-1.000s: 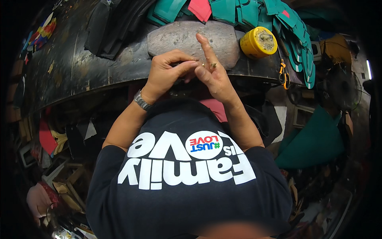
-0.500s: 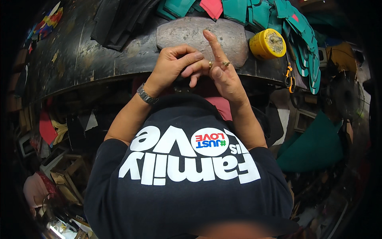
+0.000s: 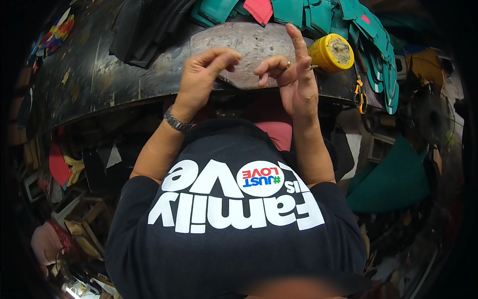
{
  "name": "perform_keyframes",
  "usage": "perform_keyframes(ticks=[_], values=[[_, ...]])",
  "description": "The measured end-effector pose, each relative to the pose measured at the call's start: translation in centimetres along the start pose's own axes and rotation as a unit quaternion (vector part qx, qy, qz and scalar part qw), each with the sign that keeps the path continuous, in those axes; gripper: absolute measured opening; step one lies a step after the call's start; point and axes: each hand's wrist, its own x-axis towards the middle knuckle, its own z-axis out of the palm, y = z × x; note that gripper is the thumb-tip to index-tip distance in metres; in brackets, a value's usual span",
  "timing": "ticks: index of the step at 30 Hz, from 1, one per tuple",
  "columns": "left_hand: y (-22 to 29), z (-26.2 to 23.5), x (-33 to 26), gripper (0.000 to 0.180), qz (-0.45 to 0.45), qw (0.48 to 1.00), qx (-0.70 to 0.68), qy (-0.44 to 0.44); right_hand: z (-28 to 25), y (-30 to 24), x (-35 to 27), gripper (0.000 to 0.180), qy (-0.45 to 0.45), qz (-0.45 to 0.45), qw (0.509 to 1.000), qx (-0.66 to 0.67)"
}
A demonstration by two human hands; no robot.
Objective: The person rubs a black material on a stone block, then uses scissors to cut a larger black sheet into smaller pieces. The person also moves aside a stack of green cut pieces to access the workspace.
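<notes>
Above the near edge of a worn grey slab (image 3: 254,42), my left hand (image 3: 198,77) is closed, its thumb and forefinger pinched together. Whatever may be between those fingertips is too small to make out. To its right, apart from it, my right hand (image 3: 300,82) is raised with the forefinger stretched up and the other fingers partly bent and spread. No object shows in it, though small bits cling to its skin. A yellow tub (image 3: 321,54) with a crusted, pale top stands just right of the right hand's fingers.
Green cut pieces (image 3: 318,17) line the far side, with a red piece (image 3: 259,10) among them. Dark sheets (image 3: 144,32) are stacked at the far left. Orange-handled scissors (image 3: 359,94) hang at the bench's right edge. A large green sheet (image 3: 391,179) lies lower right.
My hands have come apart: the left moved slightly left, the right moved right and up. The right fingers have turned upward, nearer the yellow tub.
</notes>
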Motion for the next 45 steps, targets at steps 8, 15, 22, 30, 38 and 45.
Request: perform_keyframes(ticks=[8,15,22,30,38,45], values=[[2.0,-1.1,1.3,0.021,0.085,0.993,0.064,0.043,0.0,0.4,0.1,0.100,-0.028,0.060,0.987,0.146],[1.9,2.3,0.7,0.015,0.161,0.918,0.351,-0.089,2.8,1.3,0.0,0.112,-0.031,0.085,0.993,0.069],[2.1,1.6,0.6,0.013,-0.010,0.963,0.241,-0.118,2.6,1.1,-0.5,0.117,-0.121,0.144,0.976,0.109],[2.7,1.7,1.0,0.019,0.229,0.894,0.383,-0.049,2.5,1.4,-0.8,0.113,-0.102,0.169,0.963,0.182],[1.8,3.2,0.1,0.016,0.262,0.843,0.456,-0.114,3.2,2.0,-1.8,0.101,-0.085,0.197,0.957,0.194],[2.0,2.4,0.2,0.012,0.168,0.952,0.255,0.017,2.8,1.9,-1.5,0.113,-0.098,0.186,0.960,0.185]])
